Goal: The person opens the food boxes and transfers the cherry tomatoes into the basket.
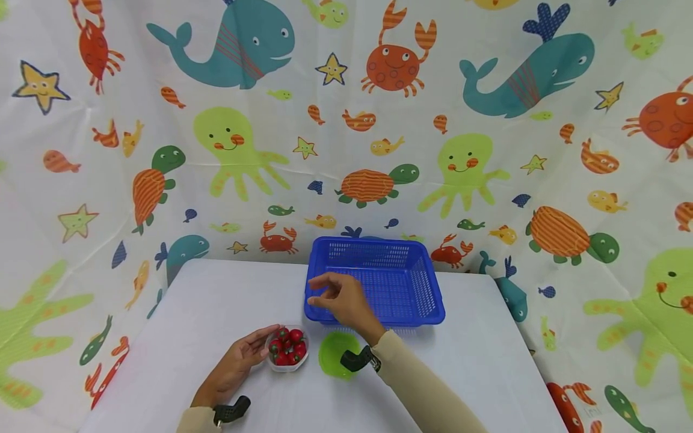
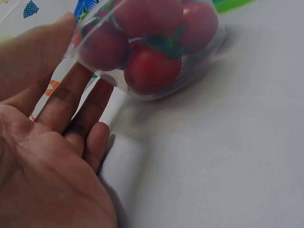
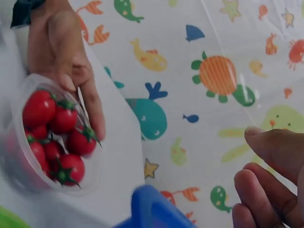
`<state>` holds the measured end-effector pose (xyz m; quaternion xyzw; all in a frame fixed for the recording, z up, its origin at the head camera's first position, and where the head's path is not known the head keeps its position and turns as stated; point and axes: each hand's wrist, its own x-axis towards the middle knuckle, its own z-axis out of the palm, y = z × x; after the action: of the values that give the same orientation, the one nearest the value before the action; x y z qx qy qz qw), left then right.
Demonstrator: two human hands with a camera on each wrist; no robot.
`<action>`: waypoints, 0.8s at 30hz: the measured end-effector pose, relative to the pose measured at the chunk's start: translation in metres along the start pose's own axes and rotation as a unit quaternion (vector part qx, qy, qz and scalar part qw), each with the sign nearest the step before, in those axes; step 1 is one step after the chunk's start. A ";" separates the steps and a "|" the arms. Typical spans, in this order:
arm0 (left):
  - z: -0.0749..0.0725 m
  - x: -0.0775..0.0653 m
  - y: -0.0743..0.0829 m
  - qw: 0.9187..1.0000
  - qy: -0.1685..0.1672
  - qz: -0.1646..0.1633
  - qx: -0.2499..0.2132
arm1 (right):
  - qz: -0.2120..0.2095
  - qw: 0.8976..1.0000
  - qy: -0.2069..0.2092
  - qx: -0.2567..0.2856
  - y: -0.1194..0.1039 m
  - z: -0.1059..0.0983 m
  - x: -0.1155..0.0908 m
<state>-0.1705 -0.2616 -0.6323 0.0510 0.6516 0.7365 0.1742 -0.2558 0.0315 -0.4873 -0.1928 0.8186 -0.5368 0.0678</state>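
A clear plastic container (image 1: 288,368) of small red tomatoes (image 1: 295,335) with green stems stands on the white table. Against its left side rests my left hand (image 1: 240,359), fingers extended along the wall and thumb near the rim. In the left wrist view, the fingers (image 2: 61,102) reach past the container's side. My right hand (image 1: 342,299) is raised over the left part of a blue plastic basket (image 1: 428,264). A gap separates its thumb from its forefinger, with nothing between them; the right wrist view also shows these fingers (image 3: 256,190) holding nothing.
A round light-green dish (image 1: 331,355) lies between the container and my right forearm, partly covered by the wrist camera (image 1: 355,359). Behind the table (image 1: 233,294) hangs a curtain (image 1: 325,150) printed with sea animals. The basket stands near the table's back edge.
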 end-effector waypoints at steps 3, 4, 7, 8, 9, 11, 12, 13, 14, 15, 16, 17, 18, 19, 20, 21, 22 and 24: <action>0.001 0.001 -0.001 1.000 0.003 -0.004 -0.001 | -0.014 1.000 0.008 0.006 -0.002 0.008 -0.012; 0.002 0.001 -0.001 1.000 0.007 -0.006 -0.003 | -0.021 1.000 0.010 0.007 -0.002 0.011 -0.016; 0.002 0.001 -0.001 1.000 0.010 -0.008 -0.003 | -0.047 0.999 0.012 0.016 -0.002 0.023 -0.026; 0.002 0.001 -0.001 1.000 0.008 -0.006 -0.002 | -0.056 0.998 0.012 0.019 -0.002 0.028 -0.029; 0.002 0.001 -0.001 1.000 0.009 -0.003 -0.003 | -0.058 0.998 0.012 0.022 -0.001 0.032 -0.032; 0.001 0.001 -0.001 1.000 0.005 0.005 -0.003 | -0.061 0.998 0.010 0.029 -0.001 0.040 -0.036; 0.001 0.000 -0.001 1.000 0.001 0.007 -0.004 | -0.059 0.998 0.010 0.031 -0.001 0.044 -0.038; 0.000 0.000 -0.001 1.000 -0.002 0.011 -0.005 | -0.057 0.998 0.011 0.032 -0.001 0.047 -0.039; 0.000 0.000 -0.002 1.000 -0.004 0.013 -0.005 | -0.054 0.998 0.011 0.033 0.000 0.050 -0.040; 0.000 0.000 -0.002 1.000 -0.004 0.014 -0.006 | -0.051 0.998 0.012 0.034 0.001 0.053 -0.041; 0.000 0.000 -0.002 1.000 -0.006 0.015 -0.007 | -0.049 0.998 0.014 0.035 0.002 0.056 -0.042; 0.000 0.000 -0.003 1.000 -0.006 0.015 -0.007 | -0.048 0.998 0.015 0.036 0.003 0.059 -0.043; 0.000 0.000 -0.003 1.000 -0.007 0.015 -0.006 | -0.047 0.998 0.017 0.038 0.005 0.061 -0.044; 0.000 0.000 -0.003 1.000 -0.006 0.015 -0.004 | -0.047 0.998 0.019 0.039 0.006 0.064 -0.044; 0.000 -0.001 -0.003 1.000 -0.001 0.013 -0.005 | -0.045 0.998 0.020 0.041 0.007 0.066 -0.045; 0.000 -0.001 -0.003 1.000 0.000 0.014 -0.004 | -0.043 0.998 0.021 0.042 0.009 0.068 -0.045; 0.000 -0.001 -0.003 1.000 0.000 0.014 -0.003 | -0.039 0.998 0.021 0.043 0.011 0.071 -0.046; 0.000 -0.001 -0.002 1.000 0.001 0.014 -0.001 | -0.030 0.998 0.019 0.043 0.015 0.075 -0.047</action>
<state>-0.1687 -0.2613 -0.6345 0.0595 0.6502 0.7397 0.1629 -0.1924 -0.0092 -0.5370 -0.2037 0.7900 -0.5765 0.0443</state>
